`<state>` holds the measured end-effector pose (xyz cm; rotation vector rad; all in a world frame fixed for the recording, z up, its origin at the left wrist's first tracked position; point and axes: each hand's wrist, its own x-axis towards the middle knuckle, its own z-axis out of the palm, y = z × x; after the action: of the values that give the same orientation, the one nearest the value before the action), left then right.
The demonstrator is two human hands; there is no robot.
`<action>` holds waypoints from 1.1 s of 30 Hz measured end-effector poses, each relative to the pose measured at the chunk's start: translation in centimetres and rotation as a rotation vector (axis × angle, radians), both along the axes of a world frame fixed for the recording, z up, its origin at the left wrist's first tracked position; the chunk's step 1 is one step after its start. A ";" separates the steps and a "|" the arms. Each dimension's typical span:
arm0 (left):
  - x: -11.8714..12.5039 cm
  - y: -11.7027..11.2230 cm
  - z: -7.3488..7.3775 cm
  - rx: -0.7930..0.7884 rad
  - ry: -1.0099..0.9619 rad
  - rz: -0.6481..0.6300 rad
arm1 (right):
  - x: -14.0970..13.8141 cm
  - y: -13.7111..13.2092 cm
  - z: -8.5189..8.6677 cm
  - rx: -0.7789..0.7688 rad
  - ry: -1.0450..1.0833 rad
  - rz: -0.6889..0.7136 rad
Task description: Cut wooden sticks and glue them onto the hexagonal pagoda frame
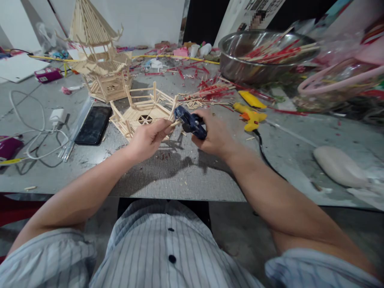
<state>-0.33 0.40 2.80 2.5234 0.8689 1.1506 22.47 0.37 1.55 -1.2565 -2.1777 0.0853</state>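
My left hand (pixel 147 139) pinches a thin wooden stick (pixel 176 123) between thumb and fingers. My right hand (pixel 216 135) is closed round a dark blue hand cutter (pixel 192 123), whose head is up against the stick's right end. Whether the jaws are closed on the wood I cannot tell. Just behind my left hand lies a six-sided stick frame (pixel 141 110) with short posts and a railing, partly hidden by that hand. Farther back on the left stands a pagoda model (pixel 105 76) of sticks with a pointed roof.
A steel basin (pixel 240 72) with red-tipped sticks stands at the back right, near a pink-rimmed basket (pixel 339 78). Loose red sticks (pixel 210 90) lie mid-table. A yellow glue gun (pixel 250 116) with a black cord is to the right. A phone (pixel 93 125) and white charger (pixel 58 117) are left.
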 end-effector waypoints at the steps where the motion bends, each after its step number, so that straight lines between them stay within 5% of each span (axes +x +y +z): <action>1: 0.0 0.0 -0.1 0.009 0.000 -0.013 | 0.0 -0.1 0.0 -0.004 -0.004 -0.004; 33: 0.0 0.3 -0.5 0.005 0.038 -0.079 | -1.1 -1.2 1.2 -0.120 -0.167 -0.061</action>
<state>-0.37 0.69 2.34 2.5670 0.7686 1.0856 21.40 -0.84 2.74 -1.4419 -2.3033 0.0905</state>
